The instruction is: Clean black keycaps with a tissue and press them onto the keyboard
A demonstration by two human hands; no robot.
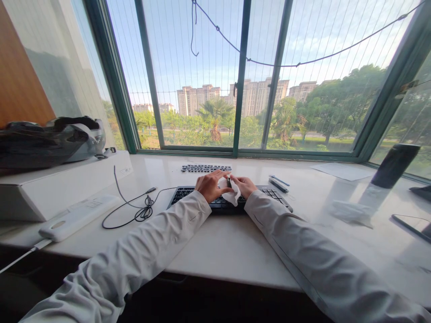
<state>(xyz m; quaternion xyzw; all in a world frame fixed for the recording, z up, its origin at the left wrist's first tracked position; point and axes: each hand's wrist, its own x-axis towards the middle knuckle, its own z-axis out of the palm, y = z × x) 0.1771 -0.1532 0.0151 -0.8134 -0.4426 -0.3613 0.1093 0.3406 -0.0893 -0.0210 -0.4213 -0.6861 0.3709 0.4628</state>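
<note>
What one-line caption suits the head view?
Left hand and right hand hold a white wipe and small dark piece over a black keyboard, rows of black keys behind it.

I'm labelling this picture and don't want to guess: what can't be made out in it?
All in the head view:
- Middle keys of the keyboard: hidden by the left hand, right hand and white cloth.
- Small dark piece between the hands: too small, partly covered by fingers and cloth.
- Markings on the small black keys behind: too small.
- Dark object at far right: cut off by the edge.
</note>
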